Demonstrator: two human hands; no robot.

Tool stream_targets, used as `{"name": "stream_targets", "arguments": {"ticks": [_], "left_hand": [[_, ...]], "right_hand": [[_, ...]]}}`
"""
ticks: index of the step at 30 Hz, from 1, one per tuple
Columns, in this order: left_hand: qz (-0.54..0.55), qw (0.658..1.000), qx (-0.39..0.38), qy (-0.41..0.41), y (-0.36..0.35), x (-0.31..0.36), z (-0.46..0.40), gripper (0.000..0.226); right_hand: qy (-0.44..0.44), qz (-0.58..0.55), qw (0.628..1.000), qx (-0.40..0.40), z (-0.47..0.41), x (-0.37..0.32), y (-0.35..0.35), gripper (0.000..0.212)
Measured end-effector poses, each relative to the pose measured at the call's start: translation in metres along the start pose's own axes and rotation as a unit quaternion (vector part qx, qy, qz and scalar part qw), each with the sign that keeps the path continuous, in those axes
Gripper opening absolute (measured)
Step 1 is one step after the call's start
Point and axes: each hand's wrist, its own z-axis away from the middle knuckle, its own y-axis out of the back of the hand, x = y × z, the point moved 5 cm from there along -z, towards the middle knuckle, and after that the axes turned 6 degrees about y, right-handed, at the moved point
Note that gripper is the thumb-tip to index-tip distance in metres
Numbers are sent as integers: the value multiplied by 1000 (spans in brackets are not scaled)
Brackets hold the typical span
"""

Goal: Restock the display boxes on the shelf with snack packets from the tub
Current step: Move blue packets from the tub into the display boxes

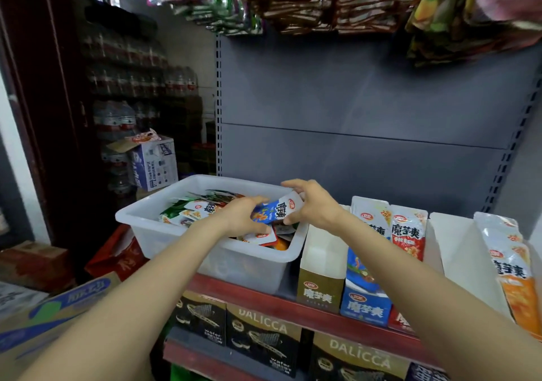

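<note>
- Both hands are holding one blue snack packet (274,211) above the right end of the white tub (137,219): the left hand (242,218) is curling its fingers round the packet's lower left end, while the right hand (312,204) is pinching the upper right, white end between thumb and fingers.
- The packet is lying tilted, its white end higher, just over the loose packets (192,209) that are filling the tub in a jumble of green, white, red and orange wrappers.
- The tub is sitting on the red-edged shelf (264,295), touching or just beside the row of display boxes to its right.
- The nearest box, tan-fronted (321,288), is showing a white interior; how full it is cannot be told.
- The blue box (365,304) next to it is carrying upright packets, and red-printed packets (408,234) are standing just beside them.
- A white divider (460,251) is separating these from the orange packets (511,266) leaning at the far right.
- Dark DALICCA wafer cartons (264,336) are lining the shelf below.
- Bagged snacks (322,2) are hanging overhead, and bottled water packs (117,119) are stacking up at the left.
</note>
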Motion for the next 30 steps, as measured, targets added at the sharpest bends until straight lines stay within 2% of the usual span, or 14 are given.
{"name": "stream_targets", "arguments": {"ticks": [2, 4, 6, 7, 10, 12, 15, 17, 19, 22, 25, 27, 30], "left_hand": [[22, 999, 42, -8, 6, 9, 4, 73], [53, 993, 102, -13, 12, 23, 13, 74], [66, 986, 148, -39, 14, 43, 20, 76], [62, 983, 163, -53, 12, 55, 23, 77], [99, 978, 165, -83, 5, 88, 28, 78], [165, 972, 143, -92, 0, 106, 27, 75], [179, 970, 147, -80, -9, 125, 24, 58], [181, 972, 140, -57, -19, 133, 20, 48], [192, 977, 92, -31, -32, 140, 16, 48], [190, 981, 37, -6, -50, 143, 10, 48], [192, 981, 16, 27, -62, 141, 4, 47], [208, 977, -11, 42, -69, 140, 3, 45], [224, 973, -40, 47, -73, 140, 3, 37]], "right_hand": [[-18, -110, 993, 47, 9, 3, 6, 91], [-67, -251, 960, 102, 21, 9, 12, 87], [-92, -354, 921, 133, 33, 14, 20, 59], [-88, -359, 919, 137, 40, 14, 27, 40], [-64, -307, 930, 193, 61, 20, 58, 6], [-63, -253, 929, 263, 76, 34, 86, 10], [-69, -192, 919, 338, 100, 56, 120, 11], [-69, -156, 918, 358, 112, 68, 134, 5], [-74, -123, 920, 363, 120, 72, 141, 11], [-64, -38, 940, 334, 121, 69, 141, 9], [-49, 88, 962, 252, 114, 62, 130, 11], [-34, 166, 965, 200, 106, 63, 119, 8], [-20, 250, 957, 145, 95, 72, 105, 24]]}}
